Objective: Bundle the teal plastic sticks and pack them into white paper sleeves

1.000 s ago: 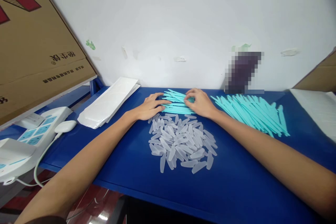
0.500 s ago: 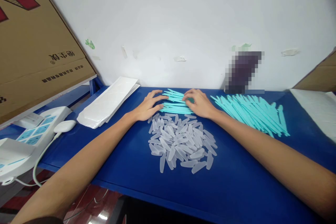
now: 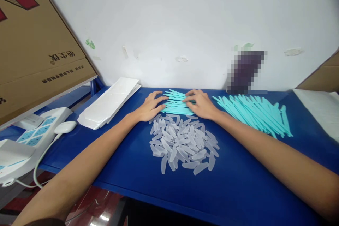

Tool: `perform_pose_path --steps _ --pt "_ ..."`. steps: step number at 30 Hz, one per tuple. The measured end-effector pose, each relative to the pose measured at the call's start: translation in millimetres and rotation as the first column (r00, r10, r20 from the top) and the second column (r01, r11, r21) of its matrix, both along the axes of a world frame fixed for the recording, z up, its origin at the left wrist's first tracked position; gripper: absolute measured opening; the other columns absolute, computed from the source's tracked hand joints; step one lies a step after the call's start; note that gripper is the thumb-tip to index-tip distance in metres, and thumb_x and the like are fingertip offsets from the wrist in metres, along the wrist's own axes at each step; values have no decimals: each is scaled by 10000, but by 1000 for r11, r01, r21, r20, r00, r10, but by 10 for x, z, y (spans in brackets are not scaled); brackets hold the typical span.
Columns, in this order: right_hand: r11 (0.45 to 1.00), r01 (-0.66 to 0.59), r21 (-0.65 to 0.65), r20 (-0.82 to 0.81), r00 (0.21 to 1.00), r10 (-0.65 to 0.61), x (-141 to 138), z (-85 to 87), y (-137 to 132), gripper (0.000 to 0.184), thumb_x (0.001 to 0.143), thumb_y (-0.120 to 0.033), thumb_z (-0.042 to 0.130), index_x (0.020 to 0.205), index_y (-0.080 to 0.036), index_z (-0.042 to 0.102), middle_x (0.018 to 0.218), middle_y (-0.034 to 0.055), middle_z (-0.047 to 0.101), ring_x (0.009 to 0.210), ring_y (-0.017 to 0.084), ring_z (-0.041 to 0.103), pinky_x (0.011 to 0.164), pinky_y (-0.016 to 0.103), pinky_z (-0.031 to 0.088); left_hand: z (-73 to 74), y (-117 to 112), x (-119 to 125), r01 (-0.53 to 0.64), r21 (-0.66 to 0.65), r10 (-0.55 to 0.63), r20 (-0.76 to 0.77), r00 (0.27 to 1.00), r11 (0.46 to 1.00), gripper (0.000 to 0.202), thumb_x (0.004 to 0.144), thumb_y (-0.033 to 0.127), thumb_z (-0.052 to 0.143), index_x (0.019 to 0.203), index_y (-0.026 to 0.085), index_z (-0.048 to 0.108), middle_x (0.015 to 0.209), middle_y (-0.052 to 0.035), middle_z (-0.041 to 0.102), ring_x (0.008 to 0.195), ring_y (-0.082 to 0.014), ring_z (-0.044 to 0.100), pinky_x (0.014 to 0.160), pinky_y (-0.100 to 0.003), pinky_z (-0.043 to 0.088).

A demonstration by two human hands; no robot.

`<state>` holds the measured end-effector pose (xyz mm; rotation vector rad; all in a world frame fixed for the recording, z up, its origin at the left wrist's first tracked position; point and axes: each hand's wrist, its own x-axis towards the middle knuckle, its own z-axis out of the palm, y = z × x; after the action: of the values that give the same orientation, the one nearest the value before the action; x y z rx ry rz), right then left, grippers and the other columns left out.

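A small pile of slim turquoise sticks (image 3: 178, 107) lies crosswise on the blue table between my hands. At its left ends is my left hand (image 3: 150, 107), open, the fingers spread and the tips at the sticks. My right hand (image 3: 200, 103) rests over the right ends with bent fingers apart, touching the sticks and hiding some of their tips. Just in front, a heap of translucent, frosted plastic pieces (image 3: 182, 141), shaped like small blade covers, lies loosely spread. Right of my right hand sits a larger pile of the same turquoise sticks (image 3: 254, 114).
White flat packets (image 3: 111, 102) lie at the left on the blue table (image 3: 164, 194). A power strip (image 3: 39, 130) with a white plug and cable is beyond them. A large cardboard box (image 3: 39, 42) leans at upper left; white sheeting (image 3: 320, 113) covers the right end.
The turquoise sticks between my hands have closed up, and the gap across the pile has narrowed. My hands have barely shifted.
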<state>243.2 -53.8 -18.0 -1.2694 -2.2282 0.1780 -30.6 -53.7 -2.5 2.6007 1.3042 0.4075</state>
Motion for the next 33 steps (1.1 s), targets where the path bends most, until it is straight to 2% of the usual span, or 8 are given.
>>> perform_pose_path --steps 4,9,15,20,23,30,33 --pt "1000 -29 12 -17 999 29 -4 17 -16 318 892 -237 490 976 -270 794 1227 74 652 1157 296 551 974 504 394 -1 -2 3 9 -9 -10 -41 999 1000 523 1012 528 311 1469 330 471 1588 -100 271 1471 -366 241 1173 -626 220" --pt "1000 20 -7 20 1000 -20 -16 24 -23 396 942 -290 433 1194 -224 731 1306 117 616 1207 326 521 989 530 386 8 -10 19 10 -36 -12 -77 997 999 493 1015 518 303 1447 381 497 1621 -49 245 1493 -375 191 1175 -649 179" --pt "1000 -1 -2 38 999 1 -16 25 -25 360 941 -308 444 1075 -229 769 1310 106 621 1221 319 519 997 526 381 10 -21 21 7 -29 -9 -66 998 1000 520 1011 541 310 1455 340 492 1614 -86 259 1494 -364 202 1181 -632 189" --pt "1000 16 -24 57 998 -15 -24 27 -24 392 950 -323 426 1150 -213 745 1327 122 602 1246 328 497 1003 542 373 30 -36 39 -6 -27 4 -63 998 1000 546 1010 535 311 1484 303 450 1609 -108 266 1495 -353 207 1185 -622 196" --pt "998 17 -61 59 998 -13 -26 37 -19 382 945 -332 437 1128 -217 752 1333 109 601 1252 326 490 1011 544 368 40 -43 46 -9 -26 8 -52 999 1000 547 1010 533 309 1483 295 448 1600 -115 279 1495 -350 205 1184 -616 204" --pt "996 23 -84 50 999 -19 -28 51 -42 381 957 -347 431 1144 -243 747 1365 107 585 1270 337 481 1026 564 357 28 -29 39 -37 -47 36 -38 999 998 565 1006 570 276 1498 332 418 1601 -95 279 1488 -347 215 1183 -608 203" --pt "997 31 -73 19 999 -29 -18 78 -5 391 970 -349 417 1180 -247 730 1352 99 595 1264 313 505 1041 527 376 15 -19 58 -83 -80 79 -59 995 993 574 996 615 248 1503 393 402 1617 -71 254 1495 -355 201 1178 -629 175"
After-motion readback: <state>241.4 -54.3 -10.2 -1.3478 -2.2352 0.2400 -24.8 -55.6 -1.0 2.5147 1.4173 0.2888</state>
